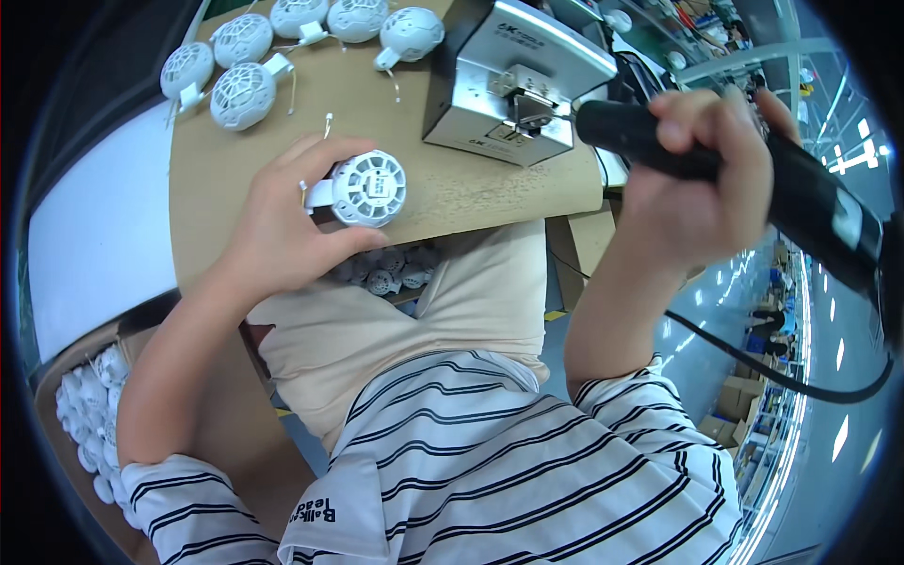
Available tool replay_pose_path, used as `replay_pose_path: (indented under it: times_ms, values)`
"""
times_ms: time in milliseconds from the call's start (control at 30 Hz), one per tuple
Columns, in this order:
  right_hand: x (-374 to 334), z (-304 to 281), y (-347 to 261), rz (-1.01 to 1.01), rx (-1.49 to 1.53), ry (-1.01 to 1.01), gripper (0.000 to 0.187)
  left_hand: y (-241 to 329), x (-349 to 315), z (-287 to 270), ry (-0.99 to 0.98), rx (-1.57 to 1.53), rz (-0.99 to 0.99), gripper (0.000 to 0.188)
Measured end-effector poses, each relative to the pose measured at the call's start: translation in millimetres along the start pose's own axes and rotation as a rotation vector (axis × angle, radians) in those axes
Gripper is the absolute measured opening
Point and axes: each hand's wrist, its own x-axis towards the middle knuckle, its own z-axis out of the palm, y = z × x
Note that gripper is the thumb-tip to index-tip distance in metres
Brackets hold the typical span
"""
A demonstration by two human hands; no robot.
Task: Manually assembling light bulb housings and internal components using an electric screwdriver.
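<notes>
My left hand grips a round white plastic housing at the brown work surface's near edge. Its spoked face with a square centre is turned up, and a short neck points toward my palm. My right hand is wrapped round a black electric screwdriver, held raised at the right. The screwdriver's tip points left at the outlet of a silver metal screw feeder; whether it touches a screw there is too small to tell.
Several white housings with latticed shells and short wires, one a lone housing, lie along the far edge. A carton of white parts stands at lower left. More white parts sit below the table edge. A black cable loops at the right.
</notes>
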Motion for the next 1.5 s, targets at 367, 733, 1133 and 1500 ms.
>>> replay_pose_path:
  times_ms: [367, 733, 1133, 1500]
  values:
    - [-6.5, 22.0, 12.2, 0.139, -0.135, 0.049, 0.028, -3.1, 5.3, -0.7, 0.028, 0.007, -0.003, 0.06]
    - [-57.4, 54.2, -8.2, 0.248, 0.404, -0.268, 0.038, -7.8, 2.8, -2.6, -0.022, 0.048, 0.006, 0.063]
    - [-54.6, 55.3, 6.9, 0.159, 0.431, -0.46, 0.036, -9.6, 4.2, 2.0, 0.046, 0.112, 0.035, 0.056]
    - [-51.8, 44.0, -18.1, 0.39, 0.461, -0.237, 0.033, -6.6, 0.9, 3.4, 0.046, 0.145, 0.142, 0.055]
